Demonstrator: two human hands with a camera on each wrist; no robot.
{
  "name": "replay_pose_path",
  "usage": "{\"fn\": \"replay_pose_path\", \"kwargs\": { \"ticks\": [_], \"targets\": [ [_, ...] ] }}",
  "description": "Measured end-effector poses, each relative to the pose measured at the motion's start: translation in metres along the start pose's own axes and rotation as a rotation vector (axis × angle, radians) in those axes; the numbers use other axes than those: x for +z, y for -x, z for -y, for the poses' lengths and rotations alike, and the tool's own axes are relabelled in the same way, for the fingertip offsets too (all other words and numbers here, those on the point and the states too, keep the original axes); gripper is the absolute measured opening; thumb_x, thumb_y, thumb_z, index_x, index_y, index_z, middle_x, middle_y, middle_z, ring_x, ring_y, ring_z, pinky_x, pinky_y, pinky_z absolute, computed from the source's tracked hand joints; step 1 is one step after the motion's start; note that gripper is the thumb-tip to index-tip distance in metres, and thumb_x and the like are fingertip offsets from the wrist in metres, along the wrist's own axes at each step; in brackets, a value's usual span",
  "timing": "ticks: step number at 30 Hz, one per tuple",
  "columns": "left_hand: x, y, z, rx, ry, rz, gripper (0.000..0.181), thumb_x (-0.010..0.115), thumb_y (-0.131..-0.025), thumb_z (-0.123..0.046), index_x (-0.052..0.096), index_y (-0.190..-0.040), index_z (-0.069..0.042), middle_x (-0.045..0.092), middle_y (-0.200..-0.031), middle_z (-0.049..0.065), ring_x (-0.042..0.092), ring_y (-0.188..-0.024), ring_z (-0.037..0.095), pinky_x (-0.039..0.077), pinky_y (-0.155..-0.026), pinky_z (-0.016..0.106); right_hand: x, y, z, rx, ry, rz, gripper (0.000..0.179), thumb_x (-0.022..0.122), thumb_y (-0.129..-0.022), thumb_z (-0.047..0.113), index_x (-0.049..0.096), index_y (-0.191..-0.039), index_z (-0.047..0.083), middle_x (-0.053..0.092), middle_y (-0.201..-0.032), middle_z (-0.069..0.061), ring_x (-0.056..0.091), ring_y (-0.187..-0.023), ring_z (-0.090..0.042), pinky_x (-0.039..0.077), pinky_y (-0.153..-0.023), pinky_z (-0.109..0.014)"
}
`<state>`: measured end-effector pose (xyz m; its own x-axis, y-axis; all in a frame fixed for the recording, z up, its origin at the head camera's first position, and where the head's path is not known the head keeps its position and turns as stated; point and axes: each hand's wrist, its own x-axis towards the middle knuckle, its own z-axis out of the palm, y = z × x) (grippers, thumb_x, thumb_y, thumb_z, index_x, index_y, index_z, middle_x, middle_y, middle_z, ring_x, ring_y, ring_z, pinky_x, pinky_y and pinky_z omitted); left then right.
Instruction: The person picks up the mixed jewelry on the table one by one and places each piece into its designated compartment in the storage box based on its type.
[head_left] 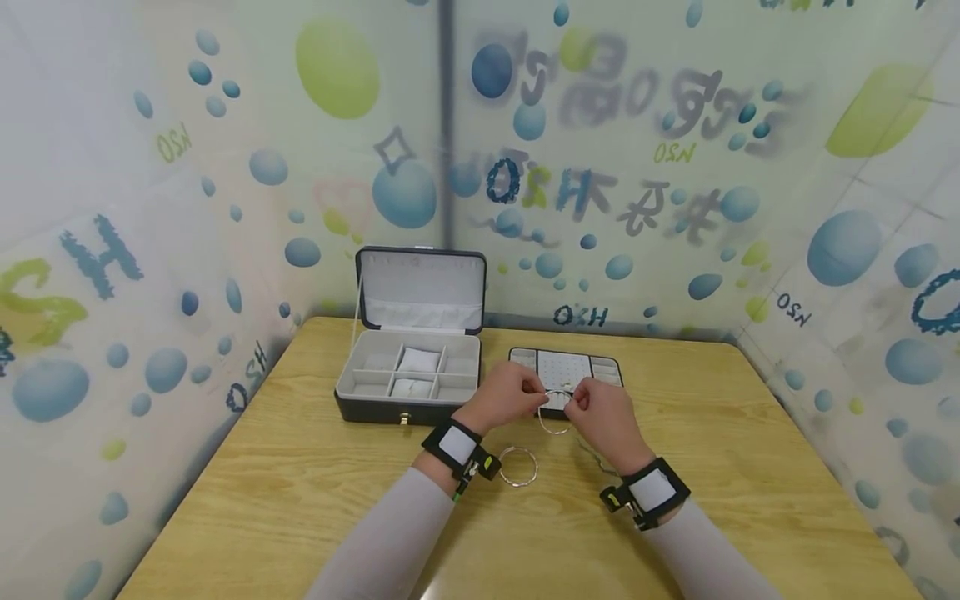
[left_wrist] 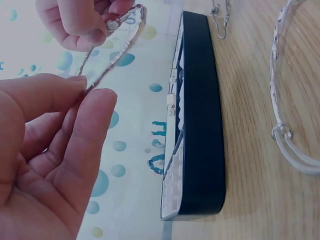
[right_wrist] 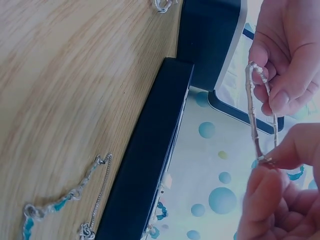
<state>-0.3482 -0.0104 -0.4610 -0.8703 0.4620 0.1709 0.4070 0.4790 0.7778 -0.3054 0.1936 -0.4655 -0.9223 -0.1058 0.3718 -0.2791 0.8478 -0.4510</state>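
Note:
A thin silver bangle (head_left: 553, 432) is up in the air between both hands. My left hand (head_left: 504, 396) pinches one side of it between thumb and fingertips. On the opposite side my right hand (head_left: 603, 417) pinches it too, thumb against finger, as the right wrist view shows. Ridges like bamboo joints run along the bangle (right_wrist: 251, 107). Behind the hands lies a dark-edged jewellery tray (head_left: 517, 354) with a pale lining, partly covered by them. A second silver bangle (head_left: 517, 484) lies on the table nearer to me.
An open dark jewellery box (head_left: 442, 410), lid upright, stands left of the tray; two of its compartments hold white cushions (head_left: 420, 360). A chain bracelet with turquoise parts (right_wrist: 60, 205) lies on the wooden table (head_left: 300, 500) by the right hand. Printed curtains enclose the table.

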Motion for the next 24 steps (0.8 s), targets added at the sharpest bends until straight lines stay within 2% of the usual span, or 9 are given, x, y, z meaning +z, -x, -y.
{"fn": "replay_pose_path", "kwargs": {
  "ticks": [3,6,10,15,17,20,24],
  "targets": [
    [0.0,0.001,-0.001,-0.021,0.038,0.001,0.008,0.077,-0.096,-0.011,0.081,-0.089,-0.01,0.072,-0.071,-0.005,0.069,-0.062,0.01,0.051,-0.057,0.022,0.001,0.002,0.001,-0.015,-0.004,-0.017,0.014,0.072,-0.083,0.01,0.063,-0.074,0.012,0.057,-0.064,0.001,0.051,-0.06,-0.014,0.041,-0.059,-0.028],
    [0.0,0.002,-0.001,-0.02,0.035,-0.002,0.008,0.076,-0.096,-0.01,0.08,-0.089,-0.011,0.071,-0.071,-0.004,0.066,-0.061,0.008,0.048,-0.056,0.021,0.002,0.003,0.001,-0.021,-0.007,-0.026,0.013,0.072,-0.083,0.01,0.063,-0.074,0.013,0.056,-0.063,0.002,0.05,-0.06,-0.014,0.041,-0.059,-0.027],
    [-0.001,0.002,-0.001,-0.005,-0.005,-0.011,0.007,0.075,-0.096,-0.01,0.08,-0.092,-0.009,0.071,-0.072,-0.004,0.064,-0.061,0.006,0.048,-0.056,0.021,0.004,0.004,0.002,-0.019,-0.02,-0.023,0.011,0.071,-0.084,0.01,0.063,-0.077,0.013,0.058,-0.065,0.002,0.051,-0.06,-0.013,0.042,-0.059,-0.027],
    [-0.002,0.001,0.0,0.028,-0.124,-0.034,0.006,0.075,-0.091,-0.007,0.08,-0.092,-0.008,0.074,-0.08,-0.003,0.062,-0.068,0.004,0.052,-0.063,0.02,0.008,0.005,0.003,-0.056,-0.024,-0.025,0.009,0.072,-0.084,0.009,0.064,-0.08,0.012,0.061,-0.067,0.002,0.053,-0.059,-0.01,0.044,-0.057,-0.026],
    [-0.003,0.001,-0.001,0.045,-0.169,-0.043,0.008,0.074,-0.089,-0.006,0.08,-0.094,-0.006,0.075,-0.084,-0.002,0.061,-0.072,0.004,0.052,-0.065,0.02,0.01,0.005,0.004,-0.079,-0.025,-0.041,0.009,0.072,-0.085,0.008,0.065,-0.08,0.012,0.063,-0.068,0.002,0.054,-0.059,-0.009,0.045,-0.057,-0.025],
    [-0.008,0.002,-0.006,0.069,-0.188,-0.045,0.009,0.072,-0.09,-0.005,0.08,-0.096,-0.005,0.076,-0.088,0.0,0.064,-0.076,0.005,0.054,-0.069,0.022,0.011,0.005,0.004,-0.122,-0.023,-0.088,0.01,0.074,-0.088,0.008,0.066,-0.081,0.011,0.064,-0.069,0.002,0.054,-0.06,-0.007,0.046,-0.057,-0.025],
    [-0.02,0.005,-0.012,0.07,-0.2,-0.041,0.008,0.073,-0.091,-0.005,0.079,-0.095,-0.005,0.076,-0.091,0.002,0.067,-0.078,0.007,0.056,-0.071,0.023,0.011,0.008,0.009,-0.261,0.017,-0.171,0.015,0.077,-0.091,0.012,0.065,-0.082,0.011,0.057,-0.066,0.003,0.048,-0.058,-0.007,0.041,-0.054,-0.024]
  ]
}}
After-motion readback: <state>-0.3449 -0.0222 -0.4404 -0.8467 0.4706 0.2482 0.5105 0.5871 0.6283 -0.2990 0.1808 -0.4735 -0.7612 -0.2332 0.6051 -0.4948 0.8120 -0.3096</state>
